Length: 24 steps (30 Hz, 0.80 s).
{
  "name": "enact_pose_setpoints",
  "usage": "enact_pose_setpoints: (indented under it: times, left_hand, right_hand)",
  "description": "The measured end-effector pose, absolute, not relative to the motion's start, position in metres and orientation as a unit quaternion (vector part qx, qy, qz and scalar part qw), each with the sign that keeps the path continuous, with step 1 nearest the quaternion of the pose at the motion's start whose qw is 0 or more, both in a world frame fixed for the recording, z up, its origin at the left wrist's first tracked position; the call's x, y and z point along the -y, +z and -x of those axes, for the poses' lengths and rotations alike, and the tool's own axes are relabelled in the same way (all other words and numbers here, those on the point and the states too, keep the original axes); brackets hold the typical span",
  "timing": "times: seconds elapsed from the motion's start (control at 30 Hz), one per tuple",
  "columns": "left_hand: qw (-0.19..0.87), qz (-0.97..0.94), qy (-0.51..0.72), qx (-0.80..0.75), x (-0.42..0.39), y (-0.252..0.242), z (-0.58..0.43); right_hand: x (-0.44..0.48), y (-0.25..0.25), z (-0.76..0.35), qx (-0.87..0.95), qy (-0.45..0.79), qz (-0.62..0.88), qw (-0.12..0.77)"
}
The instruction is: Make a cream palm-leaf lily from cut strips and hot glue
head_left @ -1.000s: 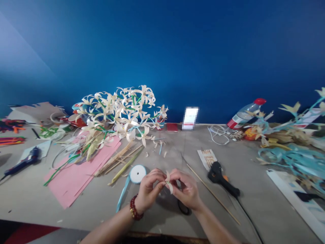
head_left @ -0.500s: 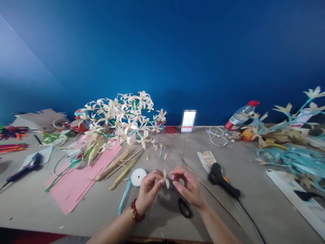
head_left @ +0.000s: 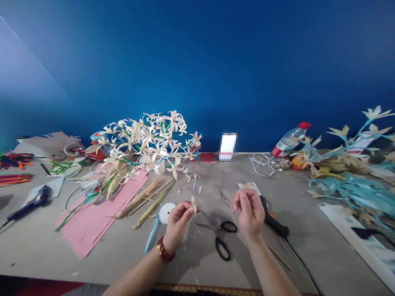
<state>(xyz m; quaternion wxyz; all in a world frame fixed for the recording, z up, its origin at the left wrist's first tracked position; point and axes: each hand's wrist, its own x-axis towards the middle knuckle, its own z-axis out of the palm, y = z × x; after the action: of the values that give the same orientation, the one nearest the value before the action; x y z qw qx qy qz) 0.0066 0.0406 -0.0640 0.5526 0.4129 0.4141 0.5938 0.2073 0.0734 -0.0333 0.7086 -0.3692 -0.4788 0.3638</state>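
Observation:
Between the thumb and fingers of my left hand (head_left: 179,222) is a small cream flower piece (head_left: 194,202), its petals pointing up and down. My right hand (head_left: 249,209) is raised apart from it, with the fingers curled together; whether anything tiny sits in them I cannot make out. Black-handled scissors (head_left: 222,248) lie with blades spread on the table between the two hands. A roll of pale blue tape (head_left: 166,213) rests beside my left hand, its loose end trailing forward. Partly behind my right arm is a black glue gun (head_left: 276,225).
Cream flowers on green stems (head_left: 154,139) stand at the back left, near pink paper (head_left: 89,226) and dried husk strips (head_left: 154,205). A blue glue gun (head_left: 33,203) lies far left. On the right are a tilted bottle (head_left: 288,142), blue ribbon (head_left: 348,191) and a white power strip (head_left: 354,242).
My right hand has moved away to the right, its fingers now curled. My left hand has shifted slightly left with the flower piece, and more of the scissors shows.

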Motion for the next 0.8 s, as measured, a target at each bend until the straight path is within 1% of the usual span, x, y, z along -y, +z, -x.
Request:
enact_pose_setpoints:
  times: [0.13, 0.3, 0.4, 0.57, 0.63, 0.73, 0.8]
  left_hand:
    - [0.552, -0.414, 0.592, -0.416, -0.041, -0.064, -0.007]
    - [0.556, -0.419, 0.584, -0.418, -0.040, -0.064, -0.007]
    - [0.557, -0.416, 0.590, -0.411, -0.040, -0.064, -0.006]
    - [0.548, -0.425, 0.589, -0.415, -0.040, -0.062, -0.005]
    - [0.545, -0.425, 0.590, -0.418, -0.040, -0.061, -0.005]
    - [0.553, -0.419, 0.587, -0.417, -0.041, -0.063, -0.006]
    - [0.560, -0.417, 0.583, -0.415, -0.041, -0.065, -0.006]
  right_hand:
    - [-0.076, -0.022, -0.216, 0.439, 0.372, 0.348, 0.741]
    - [-0.070, -0.015, -0.223, 0.473, 0.350, 0.356, 0.726]
    - [-0.066, -0.014, -0.228, 0.485, 0.297, 0.387, 0.726]
    - [-0.060, -0.022, -0.252, 0.513, 0.261, 0.463, 0.674]
    - [-0.057, -0.021, -0.269, 0.504, 0.221, 0.499, 0.670]
    - [-0.052, -0.006, -0.294, 0.448, 0.152, 0.518, 0.713]
    - [-0.048, 0.010, -0.306, 0.405, 0.114, 0.464, 0.780]
